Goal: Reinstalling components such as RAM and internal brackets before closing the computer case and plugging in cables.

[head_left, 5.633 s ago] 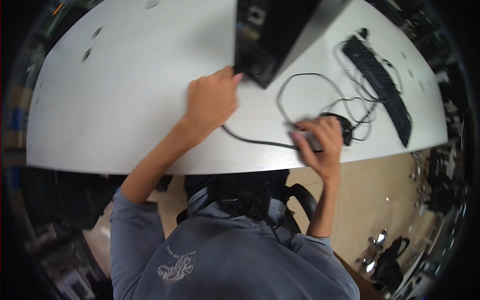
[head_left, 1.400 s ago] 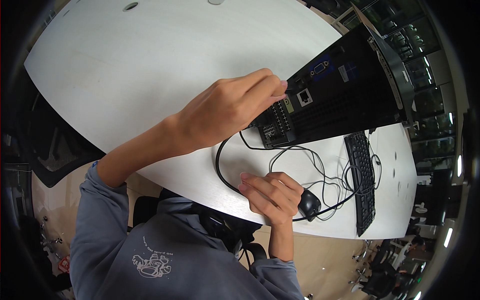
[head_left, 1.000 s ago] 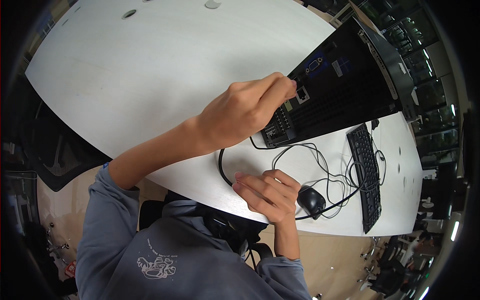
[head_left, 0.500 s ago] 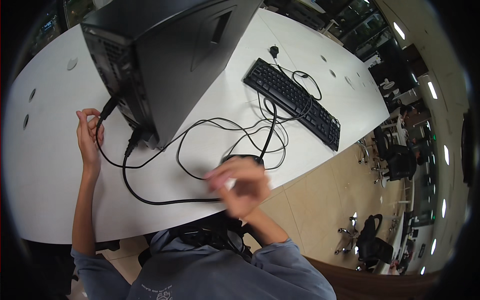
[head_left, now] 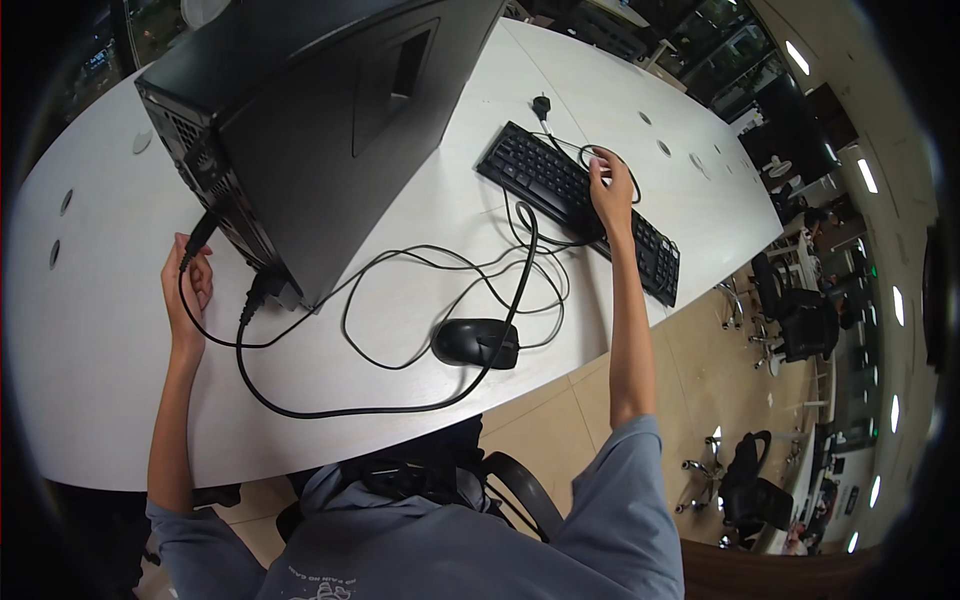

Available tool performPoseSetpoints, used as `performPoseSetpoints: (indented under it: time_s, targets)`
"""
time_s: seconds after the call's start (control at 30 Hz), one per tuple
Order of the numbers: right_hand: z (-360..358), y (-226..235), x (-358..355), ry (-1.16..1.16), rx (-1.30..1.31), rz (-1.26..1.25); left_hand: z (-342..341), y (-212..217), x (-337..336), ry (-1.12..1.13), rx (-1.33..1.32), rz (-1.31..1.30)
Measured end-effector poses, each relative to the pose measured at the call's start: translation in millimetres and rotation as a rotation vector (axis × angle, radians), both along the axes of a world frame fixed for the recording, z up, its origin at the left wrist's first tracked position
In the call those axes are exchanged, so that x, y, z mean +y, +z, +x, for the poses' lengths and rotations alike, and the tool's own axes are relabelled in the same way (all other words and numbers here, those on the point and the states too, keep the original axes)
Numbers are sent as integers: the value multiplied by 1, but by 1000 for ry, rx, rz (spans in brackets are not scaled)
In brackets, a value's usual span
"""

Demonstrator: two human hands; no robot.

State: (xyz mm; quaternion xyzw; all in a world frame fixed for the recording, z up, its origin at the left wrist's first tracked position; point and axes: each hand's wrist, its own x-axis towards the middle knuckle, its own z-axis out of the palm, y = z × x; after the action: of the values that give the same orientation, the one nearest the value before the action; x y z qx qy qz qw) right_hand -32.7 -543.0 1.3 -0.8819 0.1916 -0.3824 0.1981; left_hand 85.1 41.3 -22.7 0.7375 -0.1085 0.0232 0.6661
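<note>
Right hand (head_left: 610, 190) moved from near black oval mouse (head_left: 476, 342) out to black flat keyboard (head_left: 580, 208), fingers pinching thin black cable (head_left: 612, 160). Left hand (head_left: 188, 280) grips black plug (head_left: 198, 236) behind black computer tower (head_left: 310, 130) on white desk (head_left: 90, 340). Risk: tangled cables snagging, dragging mouse.

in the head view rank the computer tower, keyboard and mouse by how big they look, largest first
1. Computer tower, by far the largest, though it also sits nearest the camera.
2. Keyboard, long and narrow.
3. Mouse, smallest.
</note>
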Motion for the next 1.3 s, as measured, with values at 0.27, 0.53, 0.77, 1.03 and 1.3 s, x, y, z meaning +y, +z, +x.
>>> performPoseSetpoints:
  time_s: [0.27,0.53,0.77,1.03,1.3]
  targets:
    - [69,-13,-18,-431,539,-16,-4,-1,-1,-17,28,2]
    - [54,4,0,-479,193,6,1,-1,0,-47,11,-4]
    - [8,37,69,59,-526,198,4,-4,-7,-74,-36,-21]
    - [-98,60,216,447,-435,39,-20,18,-3,170,-241,-185]
    - [-154,50,366,816,-148,-6,-147,83,-25,-316,-450,81]
